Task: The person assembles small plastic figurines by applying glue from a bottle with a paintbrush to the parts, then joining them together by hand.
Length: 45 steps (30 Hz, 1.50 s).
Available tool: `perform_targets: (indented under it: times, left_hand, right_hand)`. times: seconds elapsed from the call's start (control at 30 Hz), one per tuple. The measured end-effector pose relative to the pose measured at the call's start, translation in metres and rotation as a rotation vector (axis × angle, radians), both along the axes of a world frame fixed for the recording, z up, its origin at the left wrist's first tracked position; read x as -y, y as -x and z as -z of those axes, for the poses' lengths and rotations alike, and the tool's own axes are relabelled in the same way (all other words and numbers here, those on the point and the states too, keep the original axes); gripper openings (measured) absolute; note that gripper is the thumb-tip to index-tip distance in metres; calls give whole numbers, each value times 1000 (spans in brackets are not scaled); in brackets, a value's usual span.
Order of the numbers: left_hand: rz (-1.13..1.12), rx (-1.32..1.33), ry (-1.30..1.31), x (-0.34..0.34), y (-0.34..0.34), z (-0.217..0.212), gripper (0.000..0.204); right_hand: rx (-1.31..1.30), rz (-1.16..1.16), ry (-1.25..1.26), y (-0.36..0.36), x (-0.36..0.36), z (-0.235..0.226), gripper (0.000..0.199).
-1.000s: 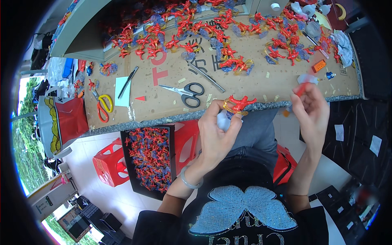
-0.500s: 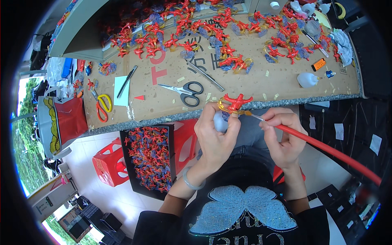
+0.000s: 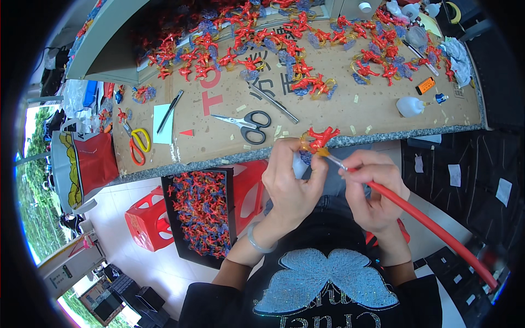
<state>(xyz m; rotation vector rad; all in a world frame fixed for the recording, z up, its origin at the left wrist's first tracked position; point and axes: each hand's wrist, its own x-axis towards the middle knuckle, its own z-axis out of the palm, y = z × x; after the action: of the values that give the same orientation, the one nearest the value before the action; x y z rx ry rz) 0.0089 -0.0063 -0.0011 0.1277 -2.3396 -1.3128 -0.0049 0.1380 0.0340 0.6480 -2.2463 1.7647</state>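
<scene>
Daylight is glaring through the window [image 3: 36, 169] at left (whitening patches), shadow is filling the cabinet recess [image 3: 156, 27], and fisheye distortion is curving the edges.

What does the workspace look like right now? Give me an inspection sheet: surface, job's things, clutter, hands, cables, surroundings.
Surface: brown cardboard, strewn with pale scraps.
Job's things: red figure in hand; brush with its tip at the figure, exact contact unclear; many loose figures toward the back.
Clutter: black scissors, yellow-and-orange scissors, white bottle.
Hands: left hand holds the figure; right hand holds the brush.
Cables: nothing seen around the hands.
Surroundings: black tray full of figures by a red stool.
</scene>
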Motion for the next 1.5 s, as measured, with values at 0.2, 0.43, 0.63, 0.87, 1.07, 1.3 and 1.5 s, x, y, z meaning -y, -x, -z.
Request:
perform_targets:
  times: [0.2, 0.43, 0.63, 0.87, 1.07, 1.3, 1.5]
  left_hand:
    - [-20, -68, 72, 2, 1, 6, 25]
    - [-10, -100, 110, 1, 0, 9, 26]
    - [2, -122, 93, -1, 0, 6, 26]
    - [13, -145, 132, -4, 2, 4, 27]
    - [24, -201, 124, -4, 2, 7, 26]
    - [35, -91, 95, -3, -1, 4, 25]
    - [21, -29, 20, -4, -1, 1, 25]
  right_hand:
    - [29, 8, 47, 0, -2, -8, 20]
    - [80, 40, 30, 5, -5, -5, 18]
    - [103, 16, 3, 9, -8, -8, 16]
    - [44, 6, -49, 8, -7, -11, 17]
    - [52, 3, 20, 5, -6, -13, 18]
    - [34, -2, 71, 6, -5, -12, 18]
    - [47, -2, 28, 6, -7, -13, 19]
